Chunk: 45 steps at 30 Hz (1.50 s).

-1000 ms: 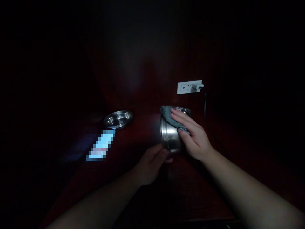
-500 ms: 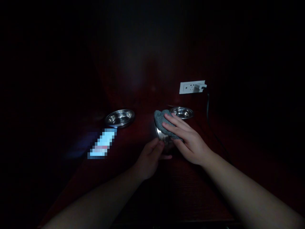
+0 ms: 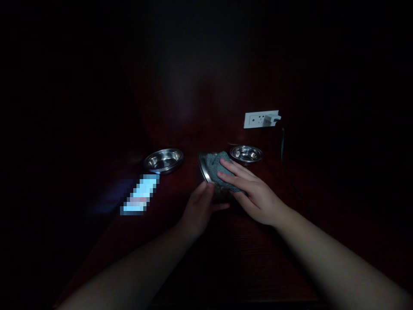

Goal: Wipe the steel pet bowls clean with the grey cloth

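A shiny metal bowl (image 3: 205, 171) is tilted above the dark red table, its rim toward the left. My left hand (image 3: 200, 206) grips its near edge, thumb on the rim and fingers underneath. Against the bowl's surface my right hand (image 3: 253, 189) presses a grey-green cloth (image 3: 219, 170), the fingers spread over the fabric. Cloth and hand cover much of the bowl, and its lower part is lost in shadow.
One metal dish (image 3: 164, 161) sits at the back left, another (image 3: 246, 153) at the back right. A lit, blurred-out phone-like screen (image 3: 141, 194) lies on the left. A wall socket (image 3: 261, 119) holds a plug with a dark cable (image 3: 282, 146) running down to the table.
The bowl has turned and shifted slightly left, so more of its rim shows. The cloth and my right hand have slid a little down and left across it.
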Motion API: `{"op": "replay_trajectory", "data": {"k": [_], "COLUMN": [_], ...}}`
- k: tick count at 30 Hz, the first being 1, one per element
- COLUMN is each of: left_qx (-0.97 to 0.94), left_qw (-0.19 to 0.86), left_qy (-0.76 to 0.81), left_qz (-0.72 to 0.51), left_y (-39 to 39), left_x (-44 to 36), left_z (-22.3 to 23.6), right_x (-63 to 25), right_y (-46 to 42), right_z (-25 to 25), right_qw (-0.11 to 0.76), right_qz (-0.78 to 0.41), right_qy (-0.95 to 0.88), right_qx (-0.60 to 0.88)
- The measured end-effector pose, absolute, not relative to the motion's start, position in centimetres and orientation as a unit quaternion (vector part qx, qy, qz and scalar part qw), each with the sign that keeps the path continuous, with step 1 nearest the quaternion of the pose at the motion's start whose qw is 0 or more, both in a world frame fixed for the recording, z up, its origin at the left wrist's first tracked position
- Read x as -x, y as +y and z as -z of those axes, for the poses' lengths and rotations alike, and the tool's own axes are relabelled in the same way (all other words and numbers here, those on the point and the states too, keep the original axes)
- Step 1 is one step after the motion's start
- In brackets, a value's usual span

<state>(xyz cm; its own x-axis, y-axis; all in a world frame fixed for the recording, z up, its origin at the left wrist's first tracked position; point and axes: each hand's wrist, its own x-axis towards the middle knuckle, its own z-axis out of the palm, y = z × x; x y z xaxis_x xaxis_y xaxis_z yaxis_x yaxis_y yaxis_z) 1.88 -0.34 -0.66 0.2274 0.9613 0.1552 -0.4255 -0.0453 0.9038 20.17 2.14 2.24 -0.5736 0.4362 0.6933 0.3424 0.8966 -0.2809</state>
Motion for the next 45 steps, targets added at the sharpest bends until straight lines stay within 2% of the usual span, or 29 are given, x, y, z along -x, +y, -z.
{"op": "replay_trajectory", "data": {"k": [21,37,45], "left_qx": [-0.411,-0.462,-0.459], "left_qw": [0.643,0.555,0.557], "left_qy": [0.241,0.266,0.257], "left_qz": [-0.600,-0.638,-0.643], "left_y": [0.0,0.4,0.3], "left_x": [-1.7,-1.1,-1.0], "left_z": [-0.4,0.1,0.2], "right_x": [-20.2,-20.0,-19.8], "right_y": [2.3,2.6,3.0], "right_z": [-2.0,-1.5,-1.3], "right_qw": [0.428,0.447,0.479], "right_qz": [-0.104,-0.161,-0.180], "right_qy": [-0.870,-0.837,-0.791], "right_qx": [0.222,0.271,0.334]}}
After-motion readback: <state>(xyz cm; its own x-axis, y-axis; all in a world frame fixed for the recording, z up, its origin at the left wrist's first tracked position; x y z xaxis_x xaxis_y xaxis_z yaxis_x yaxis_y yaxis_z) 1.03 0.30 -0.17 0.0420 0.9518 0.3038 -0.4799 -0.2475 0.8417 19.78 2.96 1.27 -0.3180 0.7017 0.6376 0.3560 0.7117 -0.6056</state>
